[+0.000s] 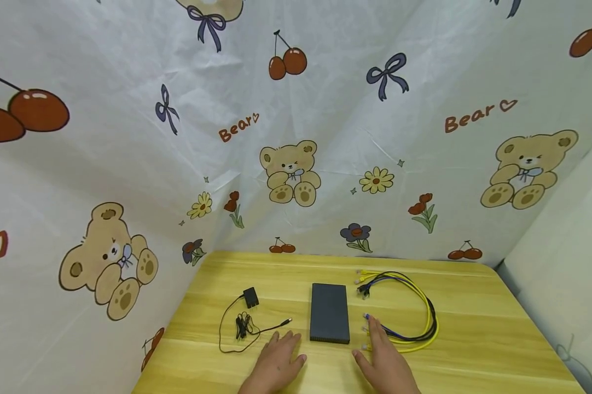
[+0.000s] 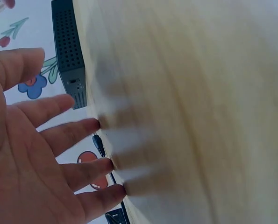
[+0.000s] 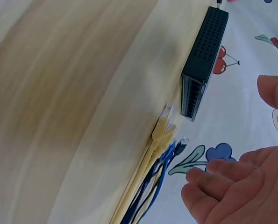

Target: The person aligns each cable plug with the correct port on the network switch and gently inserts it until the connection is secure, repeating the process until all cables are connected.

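Note:
A flat black network switch [image 1: 329,313] lies in the middle of the table; vent holes show along its side in both wrist views. My left hand [image 1: 276,364] is at the table's near side, fingers spread and fairly straight, holding nothing. Closest to it is the plug end of the thin cord of a black power adapter [image 1: 250,297]. My right hand [image 1: 387,364], also holding nothing, has its fingers extended near the plug ends of a looped bunch of yellow, black and blue network cables [image 1: 431,317]. Whether it touches them I cannot tell.
The wooden table [image 1: 493,328] has a rounded far right corner. Behind it and along the left hangs a white cloth [image 1: 335,120] printed with bears and cherries. A pale wall [image 1: 572,262] stands to the right, with a thin cord [image 1: 572,350] beside the table edge.

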Demonstrator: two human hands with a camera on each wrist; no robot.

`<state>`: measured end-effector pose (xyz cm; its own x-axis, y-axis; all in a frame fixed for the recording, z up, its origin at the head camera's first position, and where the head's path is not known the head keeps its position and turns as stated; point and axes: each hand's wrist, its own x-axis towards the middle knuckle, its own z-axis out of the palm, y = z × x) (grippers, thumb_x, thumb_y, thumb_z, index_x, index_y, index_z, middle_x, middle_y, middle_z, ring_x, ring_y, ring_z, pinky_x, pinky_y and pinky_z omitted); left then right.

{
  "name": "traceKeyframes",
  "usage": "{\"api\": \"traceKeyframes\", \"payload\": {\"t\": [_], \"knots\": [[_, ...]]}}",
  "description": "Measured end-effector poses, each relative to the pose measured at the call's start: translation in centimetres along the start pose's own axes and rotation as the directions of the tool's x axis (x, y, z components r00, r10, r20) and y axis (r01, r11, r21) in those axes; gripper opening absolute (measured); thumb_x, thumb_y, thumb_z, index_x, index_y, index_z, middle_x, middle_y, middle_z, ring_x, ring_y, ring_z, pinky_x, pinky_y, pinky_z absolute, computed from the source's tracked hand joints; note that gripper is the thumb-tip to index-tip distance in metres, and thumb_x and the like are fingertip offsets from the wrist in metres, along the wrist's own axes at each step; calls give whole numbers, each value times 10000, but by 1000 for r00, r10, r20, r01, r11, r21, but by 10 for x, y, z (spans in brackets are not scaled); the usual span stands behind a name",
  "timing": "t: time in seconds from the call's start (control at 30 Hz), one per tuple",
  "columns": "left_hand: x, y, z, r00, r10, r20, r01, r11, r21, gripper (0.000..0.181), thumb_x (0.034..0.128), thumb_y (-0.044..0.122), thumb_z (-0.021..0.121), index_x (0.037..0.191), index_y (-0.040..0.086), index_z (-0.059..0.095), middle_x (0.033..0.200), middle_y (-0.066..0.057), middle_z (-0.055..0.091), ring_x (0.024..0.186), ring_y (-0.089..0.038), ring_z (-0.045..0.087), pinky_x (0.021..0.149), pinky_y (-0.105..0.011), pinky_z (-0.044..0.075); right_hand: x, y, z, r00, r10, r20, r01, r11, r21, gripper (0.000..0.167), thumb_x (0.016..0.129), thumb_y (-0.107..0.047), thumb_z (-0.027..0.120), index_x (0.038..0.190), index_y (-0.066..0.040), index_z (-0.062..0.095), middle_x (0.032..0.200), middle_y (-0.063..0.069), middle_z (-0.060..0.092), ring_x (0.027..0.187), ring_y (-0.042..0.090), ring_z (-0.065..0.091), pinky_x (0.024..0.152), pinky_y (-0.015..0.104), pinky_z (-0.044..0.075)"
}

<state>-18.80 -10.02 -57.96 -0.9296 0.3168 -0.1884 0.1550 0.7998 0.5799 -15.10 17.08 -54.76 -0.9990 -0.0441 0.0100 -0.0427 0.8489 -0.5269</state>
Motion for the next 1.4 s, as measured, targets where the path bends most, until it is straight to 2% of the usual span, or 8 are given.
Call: {"api": "traceKeyframes", "payload": {"t": [0.1,0.27,0.47,0.73,0.87,1.03,1.2,1.4], "knots": [[0,-2,-1,1000,20,-24,-20,1000,-16,546,989,400,595,1461,136,515,1542,-185,414,1432,-549,232,1030,-751,266,2,-4,0,999,-31,-19,32,999,17,931,887,-428,729,1542,47,268,1532,320,340,1038,402,666,661,478,538],[2,-10,1,994,-52,-95,53,999,6,662,975,420,609,1535,132,405,1619,-229,224,1465,-556,71,1030,-789,187,7,-5,11,999,-45,-9,45,999,-5,882,900,-392,724,1533,53,301,1540,299,347,1256,450,540,861,569,515],[1,-13,-3,986,-132,-107,134,991,15,729,944,424,654,1540,106,381,1587,-273,271,1441,-574,153,1017,-806,157,5,-11,14,999,-37,7,37,999,-6,865,874,-417,742,1495,62,377,1508,328,375,1344,530,403,906,630,473],[5,-8,-6,994,-91,-62,93,995,36,586,950,364,665,1422,40,539,1514,-251,415,1409,-541,280,1023,-745,280,6,-14,16,998,-64,3,64,996,-61,820,867,-399,752,1460,68,434,1490,361,372,1345,557,379,949,643,446],[9,-9,-4,994,-77,-84,84,992,89,508,957,277,672,1367,-7,578,1475,-239,457,1361,-502,366,1012,-652,385,13,-20,19,996,-86,-6,85,994,-67,796,862,-374,761,1454,58,450,1483,384,358,1339,605,342,950,668,433],[11,-9,-4,992,-45,-121,62,988,139,391,944,129,670,1315,14,627,1339,-183,529,1203,-407,474,870,-556,486,25,-30,23,998,-70,3,70,994,-79,796,835,-360,786,1451,33,471,1484,377,362,1337,626,320,896,672,460],[11,-9,-5,991,-28,-131,46,989,138,346,926,-3,634,1270,22,663,1171,-100,527,981,-262,439,724,-445,457,36,-35,28,997,-43,63,48,995,-83,796,848,-392,771,1475,-11,464,1518,336,347,1350,612,317,858,652,484],[15,-14,-5,991,-11,-133,24,995,100,431,872,-165,574,1249,24,664,1069,-65,501,896,-225,401,723,-409,407,37,-42,21,991,-46,127,51,998,-42,702,854,-350,765,1406,18,537,1458,287,469,1324,571,395,985,678,394]]}}
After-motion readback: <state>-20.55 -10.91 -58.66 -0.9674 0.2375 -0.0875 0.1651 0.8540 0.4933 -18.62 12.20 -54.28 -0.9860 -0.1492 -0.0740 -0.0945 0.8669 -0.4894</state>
